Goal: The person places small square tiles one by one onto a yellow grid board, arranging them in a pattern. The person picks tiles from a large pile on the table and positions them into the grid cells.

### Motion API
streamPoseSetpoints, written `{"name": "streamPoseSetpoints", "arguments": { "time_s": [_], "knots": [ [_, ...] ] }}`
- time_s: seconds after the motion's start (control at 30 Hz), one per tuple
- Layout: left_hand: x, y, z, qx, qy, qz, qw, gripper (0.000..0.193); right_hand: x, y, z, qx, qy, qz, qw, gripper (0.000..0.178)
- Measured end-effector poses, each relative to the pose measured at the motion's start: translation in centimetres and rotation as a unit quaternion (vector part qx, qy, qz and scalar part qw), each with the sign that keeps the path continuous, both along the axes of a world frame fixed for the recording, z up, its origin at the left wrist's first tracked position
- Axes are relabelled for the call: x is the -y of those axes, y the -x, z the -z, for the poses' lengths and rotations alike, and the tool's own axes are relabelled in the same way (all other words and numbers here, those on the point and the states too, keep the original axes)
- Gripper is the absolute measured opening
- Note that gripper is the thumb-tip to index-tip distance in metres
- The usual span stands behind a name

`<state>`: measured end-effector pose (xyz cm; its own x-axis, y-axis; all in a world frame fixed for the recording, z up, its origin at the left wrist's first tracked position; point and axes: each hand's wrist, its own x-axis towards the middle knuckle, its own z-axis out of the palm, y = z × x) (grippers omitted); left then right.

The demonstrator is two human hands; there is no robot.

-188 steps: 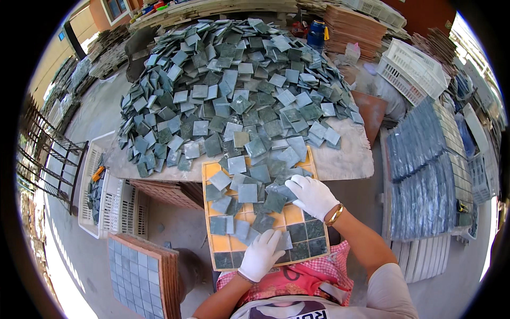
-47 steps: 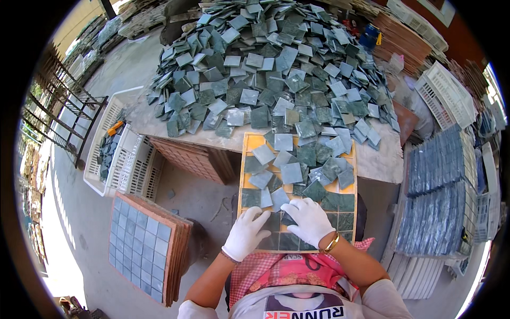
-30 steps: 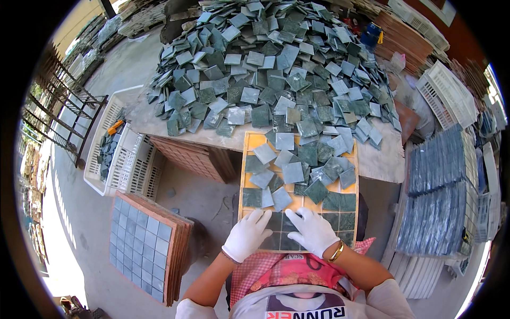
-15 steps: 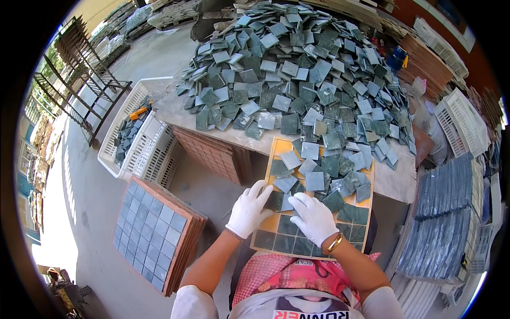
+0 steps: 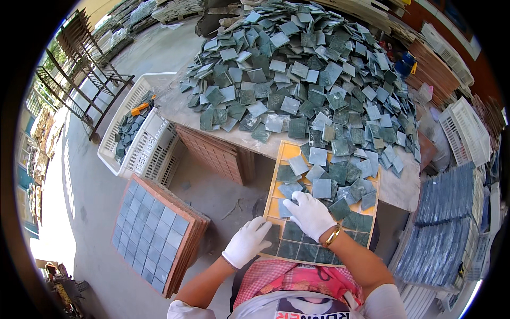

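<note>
tray (image 5: 272, 185) beside left hand (image 5: 247, 242), fingers half-spread. tiles (image 5: 283, 209) beneath right hand (image 5: 309, 216), fingers curled. i cannot tell either grip.

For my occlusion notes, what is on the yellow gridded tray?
Dark tiles fill cells near the person; loose tiles overlap farther up the yellow gridded tray. The right hand covers part of it; whatever lies beneath that hand and the loose tiles cannot be seen.

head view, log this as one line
left hand: at yellow tray, left edge | right hand: over tray, near loose tiles | tile heap: on table beyond
</note>
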<state>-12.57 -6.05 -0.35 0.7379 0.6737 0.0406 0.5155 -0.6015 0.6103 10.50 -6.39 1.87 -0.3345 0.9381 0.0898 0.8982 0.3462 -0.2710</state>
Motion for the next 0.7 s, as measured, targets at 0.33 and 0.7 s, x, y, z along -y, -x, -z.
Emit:
{"name": "streamPoseSetpoints", "arguments": {
  "time_s": [0.33, 0.7],
  "knots": [
    [-1.7, -0.3, 0.7, 0.019, -0.020, 0.038, 0.999, 0.052, -0.1, 0.4, 0.5, -0.300, -0.006, 0.140, 0.943, 0.019],
    [0.3, -0.9, 0.3, -0.004, -0.002, -0.034, 0.999, 0.040, -0.6, 2.7, 2.5, -0.152, 0.024, 0.154, 0.976, 0.020]
  ]
}}
